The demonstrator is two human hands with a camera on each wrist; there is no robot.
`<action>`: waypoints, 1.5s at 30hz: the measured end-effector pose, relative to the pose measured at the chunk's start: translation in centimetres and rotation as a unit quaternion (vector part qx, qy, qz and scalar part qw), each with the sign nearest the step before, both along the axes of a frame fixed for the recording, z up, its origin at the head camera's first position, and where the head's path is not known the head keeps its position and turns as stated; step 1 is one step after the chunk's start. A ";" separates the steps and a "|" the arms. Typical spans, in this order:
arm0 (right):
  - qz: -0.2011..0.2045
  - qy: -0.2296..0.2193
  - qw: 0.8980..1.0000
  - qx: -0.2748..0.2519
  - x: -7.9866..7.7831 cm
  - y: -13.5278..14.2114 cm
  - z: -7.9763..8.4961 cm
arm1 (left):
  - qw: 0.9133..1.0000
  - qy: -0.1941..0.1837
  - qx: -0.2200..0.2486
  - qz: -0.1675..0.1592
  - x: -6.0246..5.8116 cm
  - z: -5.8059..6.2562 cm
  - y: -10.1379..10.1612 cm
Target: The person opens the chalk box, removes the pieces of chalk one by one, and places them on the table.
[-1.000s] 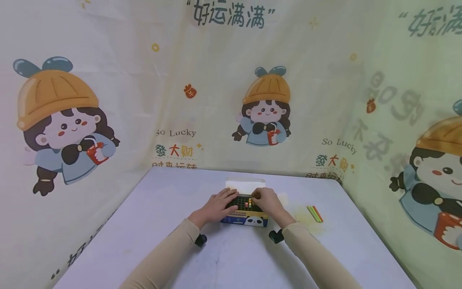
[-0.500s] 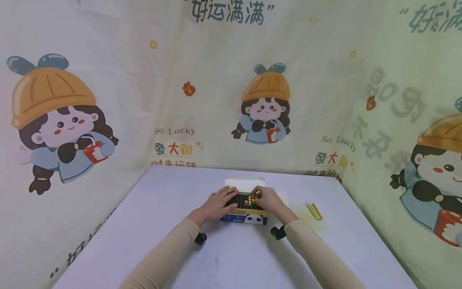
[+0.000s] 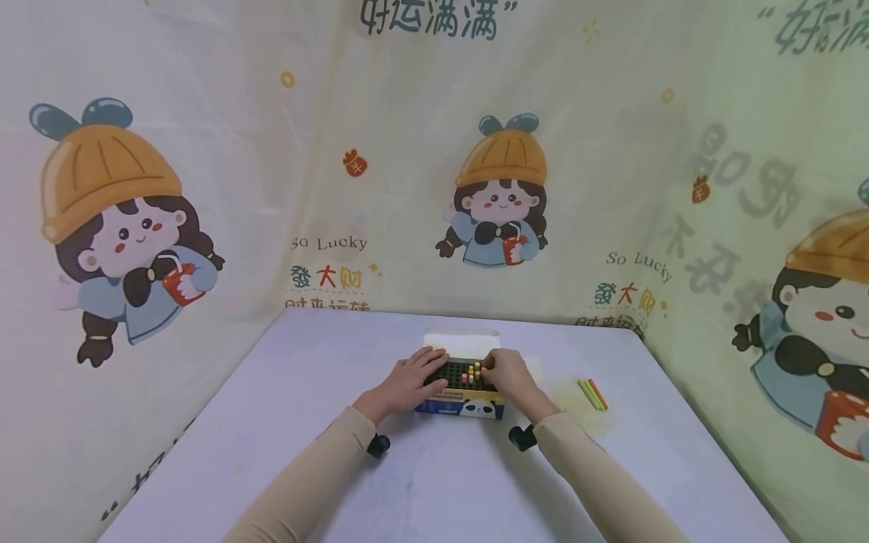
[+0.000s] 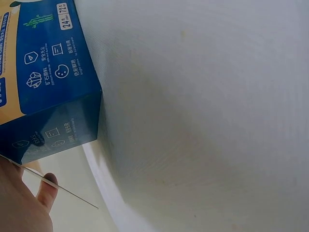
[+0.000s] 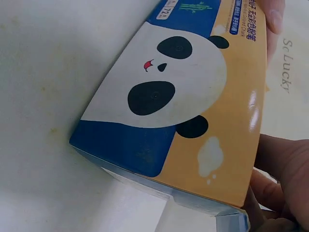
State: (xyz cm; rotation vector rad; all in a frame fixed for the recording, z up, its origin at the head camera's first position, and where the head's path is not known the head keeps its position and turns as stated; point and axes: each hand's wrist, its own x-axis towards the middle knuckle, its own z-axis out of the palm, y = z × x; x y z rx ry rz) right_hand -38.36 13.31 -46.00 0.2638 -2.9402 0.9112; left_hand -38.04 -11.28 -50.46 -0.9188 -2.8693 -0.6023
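A blue and yellow chalk box (image 3: 441, 405) with a panda on its front stands on the table, its lid raised at the back. Inside is a black holder (image 3: 449, 369) with rows of holes; several pink and yellow chalk sticks (image 3: 471, 378) poke up from its right half. My left hand (image 3: 403, 383) rests over the box's left side, fingers spread. At the right side, my right hand (image 3: 512, 377) has its thumb and fingers curled together at a chalk stick, mostly hidden by them. The right wrist view shows those fingers behind the box's panda face (image 5: 193, 72).
Green and orange chalk sticks (image 3: 593, 394) lie on the table to the right, over a yellowish dusty patch (image 3: 566, 396). The white lid flap (image 3: 462, 343) stands behind the holder. Printed cloth (image 3: 407, 188) hangs round the table.
My right hand has shifted slightly rightward over the holder, and more of the yellow chalk tops show beside its fingertips. My left hand stays on the box.
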 end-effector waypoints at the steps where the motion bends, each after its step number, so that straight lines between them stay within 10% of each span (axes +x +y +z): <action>1: -0.001 0.001 1.000 0.003 0.0 0.0 0.0 | 1.000 0.000 -0.002 0.001 0.0 0.0 0.0; 45: 0.017 0.056 0.996 -0.071 0.0 0.0 0.4 | 1.000 -0.006 -0.004 0.006 -0.8 -0.5 0.0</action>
